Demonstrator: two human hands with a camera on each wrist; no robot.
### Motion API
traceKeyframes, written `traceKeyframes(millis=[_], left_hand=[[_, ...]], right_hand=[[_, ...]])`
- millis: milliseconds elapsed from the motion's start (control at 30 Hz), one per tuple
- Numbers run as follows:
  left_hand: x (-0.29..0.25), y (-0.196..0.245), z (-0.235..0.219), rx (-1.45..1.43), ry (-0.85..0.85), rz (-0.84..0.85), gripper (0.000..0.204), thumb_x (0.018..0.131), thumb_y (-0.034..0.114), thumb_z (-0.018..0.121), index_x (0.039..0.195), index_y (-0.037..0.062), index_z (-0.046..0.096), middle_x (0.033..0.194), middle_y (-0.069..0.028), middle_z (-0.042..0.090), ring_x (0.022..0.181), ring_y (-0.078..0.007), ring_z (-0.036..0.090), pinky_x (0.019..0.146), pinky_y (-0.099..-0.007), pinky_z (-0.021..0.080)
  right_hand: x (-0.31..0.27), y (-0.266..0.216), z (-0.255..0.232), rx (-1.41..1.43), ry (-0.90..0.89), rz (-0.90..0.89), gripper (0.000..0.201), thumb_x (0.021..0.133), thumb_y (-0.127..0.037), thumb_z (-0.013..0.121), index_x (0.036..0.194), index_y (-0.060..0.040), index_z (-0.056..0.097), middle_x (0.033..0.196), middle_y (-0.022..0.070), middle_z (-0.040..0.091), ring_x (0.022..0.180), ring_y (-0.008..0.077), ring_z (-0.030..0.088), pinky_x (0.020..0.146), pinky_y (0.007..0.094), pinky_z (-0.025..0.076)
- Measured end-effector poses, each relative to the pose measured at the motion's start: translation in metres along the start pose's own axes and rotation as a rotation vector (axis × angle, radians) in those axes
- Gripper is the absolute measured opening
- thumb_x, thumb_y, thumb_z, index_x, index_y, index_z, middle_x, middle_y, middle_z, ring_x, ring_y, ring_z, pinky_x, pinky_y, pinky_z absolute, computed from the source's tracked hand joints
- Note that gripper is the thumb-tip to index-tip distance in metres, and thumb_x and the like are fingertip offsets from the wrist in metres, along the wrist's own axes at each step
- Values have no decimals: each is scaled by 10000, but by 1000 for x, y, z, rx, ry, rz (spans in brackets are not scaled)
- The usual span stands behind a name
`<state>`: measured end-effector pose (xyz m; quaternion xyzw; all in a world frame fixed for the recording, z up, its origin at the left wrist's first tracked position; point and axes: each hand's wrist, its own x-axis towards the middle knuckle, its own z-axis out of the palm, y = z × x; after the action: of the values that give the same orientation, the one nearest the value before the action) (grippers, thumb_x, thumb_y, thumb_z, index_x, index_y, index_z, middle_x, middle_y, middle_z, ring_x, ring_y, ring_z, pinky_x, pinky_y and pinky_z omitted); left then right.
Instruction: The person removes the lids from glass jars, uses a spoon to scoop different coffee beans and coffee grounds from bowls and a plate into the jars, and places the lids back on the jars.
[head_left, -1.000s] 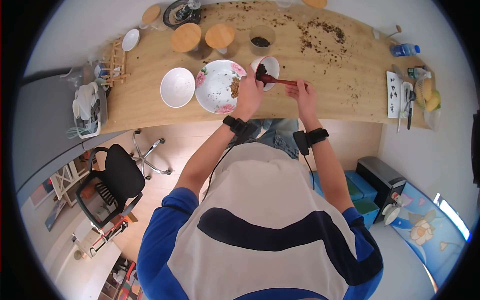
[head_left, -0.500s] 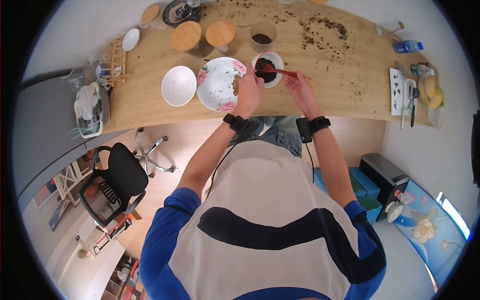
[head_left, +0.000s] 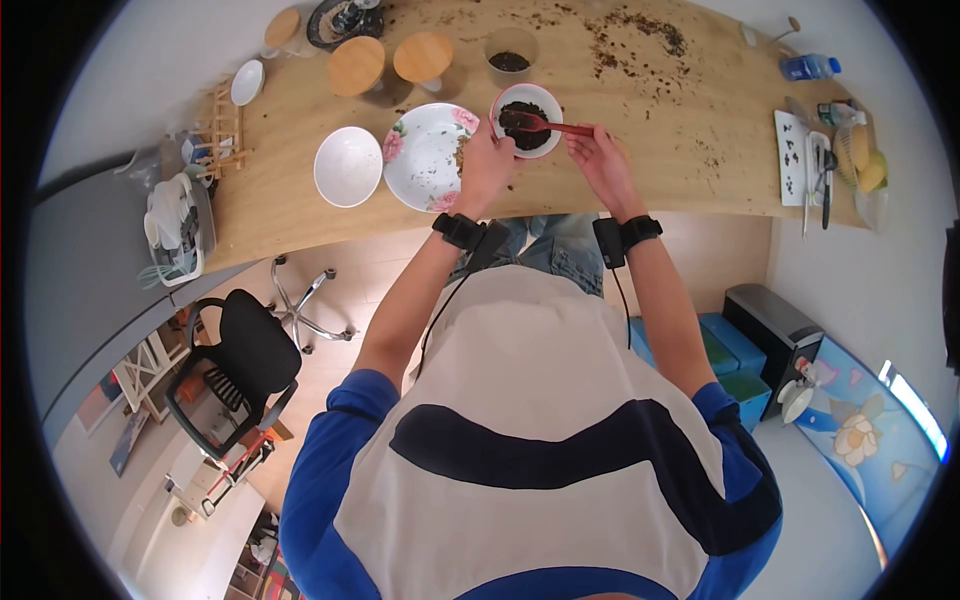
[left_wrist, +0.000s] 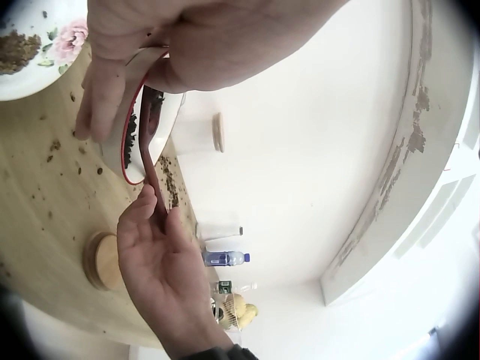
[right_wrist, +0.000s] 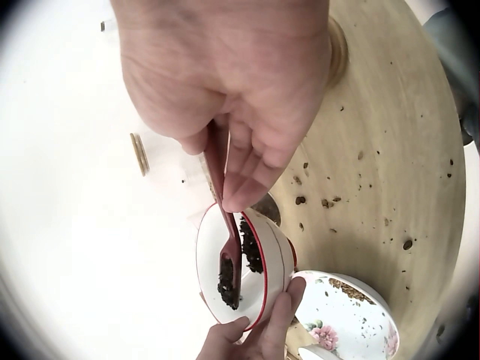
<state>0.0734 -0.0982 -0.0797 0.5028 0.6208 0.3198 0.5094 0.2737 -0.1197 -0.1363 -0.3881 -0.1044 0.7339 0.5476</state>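
My left hand (head_left: 486, 172) grips the left side of a white bowl with a red rim (head_left: 549, 104), thumb at its edge. Dark crumbly bits (head_left: 527, 142), like soil or tea leaves, lie inside the bowl. My right hand (head_left: 602, 165) holds a dark red spoon (right_wrist: 230, 249) by its handle, fingers pinched round it. The spoon's head is inside the bowl and carries a heap of the dark bits in the right wrist view. A floral dish (head_left: 418, 165) with brown grains and scattered flecks sits left of the bowl, partly hidden by my left hand.
A plain white bowl (head_left: 348, 166) stands at the left. Behind are a container of dark bits (head_left: 511, 61) and wooden-lidded jars (head_left: 423, 58). Dark crumbs (head_left: 640, 45) litter the back right of the table. A white tray (head_left: 790, 165) and a water bottle (head_left: 810, 68) are at far right.
The bowl, tilted before, now faces up more, with its dark contents spread across it. The spoon's head has moved further over the bowl's middle. My left hand keeps hold of the bowl.
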Motion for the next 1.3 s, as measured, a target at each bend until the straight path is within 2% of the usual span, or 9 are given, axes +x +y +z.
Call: traceKeyframes(millis=[100,167,567,700,833,900,967,1200,1300], left_hand=[[4,-6,-3,-109,-16,-20,256,763,10,474,1007,-67,470,801,-208,605,693,-303,652,555,-352,547],[8,-11,-4,-84,-77,-35,426,777,-9,446,1200,-49,427,874,-184,602,750,-246,652,629,-317,581],[14,-27,-1,-381,-152,-186,428,807,-53,374,1234,-68,357,1043,-201,535,887,-288,623,725,-346,581],[17,-44,5,-392,-113,-142,383,789,-59,385,1172,-60,395,1042,-234,546,857,-312,633,653,-352,589],[29,-94,20,-265,-201,-114,430,810,-72,337,1239,-47,316,1117,-215,500,958,-308,593,737,-353,576],[25,-82,20,-182,-242,-92,461,820,-90,313,1278,-38,281,1172,-211,468,1018,-299,567,773,-344,567],[18,-68,20,-415,-308,-242,434,841,-81,312,1273,-43,285,1188,-205,457,1033,-292,559,799,-341,557],[18,-65,14,-553,-368,-304,378,875,-15,365,1245,-75,316,1172,-187,482,974,-276,592,788,-316,555],[18,-55,0,-322,-288,-373,210,870,55,439,995,-107,489,972,-182,587,815,-283,643,659,-352,562]], right_hand=[[2,-1,1,-13,6,-20,307,952,-280,410,1032,-2,511,964,136,604,892,204,574,820,323,462],[1,-2,1,-23,53,-30,319,952,-288,409,1033,3,509,965,140,601,893,204,574,827,323,461],[0,-8,-11,-101,59,-73,330,947,-295,422,1046,11,501,950,146,599,879,214,579,817,329,473],[-1,-8,-15,-110,79,-76,330,947,-299,423,1043,7,501,947,146,601,878,213,578,816,330,472],[-4,-5,-22,-80,115,-73,319,945,-300,426,1038,-5,505,930,148,606,862,211,581,809,329,472],[-6,-4,-28,-81,118,-71,315,945,-299,428,1037,-9,506,924,148,608,856,211,583,806,328,472],[-7,-3,-33,-75,111,-67,315,943,-298,432,1046,-9,506,915,146,610,851,212,585,800,326,473],[-12,-6,-39,-94,122,-70,330,942,-299,433,1066,-1,501,923,149,609,850,211,585,794,320,476],[-13,-10,-37,-101,135,-72,336,942,-306,432,1066,-1,501,926,152,609,847,211,586,786,316,480]])
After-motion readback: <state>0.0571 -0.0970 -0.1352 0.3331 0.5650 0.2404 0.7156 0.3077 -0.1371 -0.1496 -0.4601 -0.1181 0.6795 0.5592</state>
